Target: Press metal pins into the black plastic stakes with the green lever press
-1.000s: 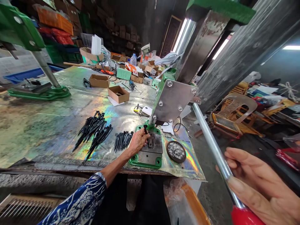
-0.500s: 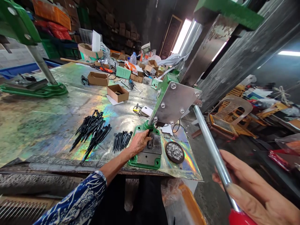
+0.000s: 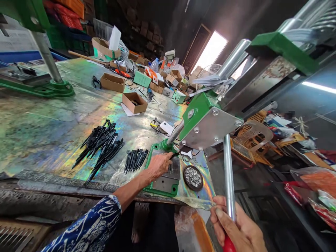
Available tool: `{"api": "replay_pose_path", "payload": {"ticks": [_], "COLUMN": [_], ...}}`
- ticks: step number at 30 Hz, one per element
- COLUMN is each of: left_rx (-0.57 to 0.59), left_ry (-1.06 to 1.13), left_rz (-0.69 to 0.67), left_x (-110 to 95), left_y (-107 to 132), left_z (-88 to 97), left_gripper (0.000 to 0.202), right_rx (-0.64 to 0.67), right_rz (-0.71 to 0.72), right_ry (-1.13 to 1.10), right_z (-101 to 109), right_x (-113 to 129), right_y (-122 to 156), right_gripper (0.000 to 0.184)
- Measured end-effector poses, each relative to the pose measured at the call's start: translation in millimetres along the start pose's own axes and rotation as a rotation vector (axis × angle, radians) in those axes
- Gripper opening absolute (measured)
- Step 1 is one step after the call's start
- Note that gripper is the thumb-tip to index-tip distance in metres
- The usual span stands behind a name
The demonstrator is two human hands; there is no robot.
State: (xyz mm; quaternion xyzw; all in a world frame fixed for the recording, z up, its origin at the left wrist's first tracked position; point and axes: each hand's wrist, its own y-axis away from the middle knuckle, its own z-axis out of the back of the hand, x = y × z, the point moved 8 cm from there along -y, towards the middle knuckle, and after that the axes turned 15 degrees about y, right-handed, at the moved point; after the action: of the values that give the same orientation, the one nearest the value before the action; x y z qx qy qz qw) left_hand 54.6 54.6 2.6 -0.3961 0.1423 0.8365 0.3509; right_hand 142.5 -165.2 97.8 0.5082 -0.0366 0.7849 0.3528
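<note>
Our left hand point(image 3: 159, 165) pinches a black plastic spike point(image 3: 173, 155) just above the steel die plate point(image 3: 166, 184) of a green press base point(image 3: 160, 191), while our right hand point(image 3: 233, 227) clenches a steel lever point(image 3: 229, 171) above its red grip point(image 3: 228, 245). At 9 o'clock from the die plate, a row of black spikes point(image 3: 135, 161) lies near a larger heap point(image 3: 98, 147) (all rainbow-lit by the holographic sheet point(image 3: 207, 192) on the desk point(image 3: 52, 185)). At 3 o'clock sits a round dark dish of metal bits point(image 3: 193, 177).

One left hand point(image 3: 158, 165), one right hand point(image 3: 233, 227)
</note>
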Motion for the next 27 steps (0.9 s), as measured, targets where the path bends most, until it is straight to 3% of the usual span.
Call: {"api": "replay_pose_path", "payload": {"ticks": [9, 16, 21, 27], "left_rx": [-0.003, 0.002, 0.01, 0.026], "left_ry": [0.038, 0.074, 0.101, 0.148], "left_rz": [-0.002, 0.008, 0.015, 0.042], "left_x": [-1, -1, 2, 3], "left_y": [1, 2, 3, 3], "left_z": [-0.8, -2.1, -7.9, -10.5], "left_gripper": [0.026, 0.025, 0.023, 0.024], "right_rx": [-0.139, -0.167, -0.124, -0.362], "right_rz": [0.024, 0.039, -0.003, 0.071], "right_ry": [-0.055, -0.119, -0.03, -0.094], "right_z": [-20, -24, -28, -26], "right_x": [-14, -27, -37, -28], "right_y": [-21, -40, -49, -40], "right_gripper": [0.048, 0.046, 0.044, 0.042]}}
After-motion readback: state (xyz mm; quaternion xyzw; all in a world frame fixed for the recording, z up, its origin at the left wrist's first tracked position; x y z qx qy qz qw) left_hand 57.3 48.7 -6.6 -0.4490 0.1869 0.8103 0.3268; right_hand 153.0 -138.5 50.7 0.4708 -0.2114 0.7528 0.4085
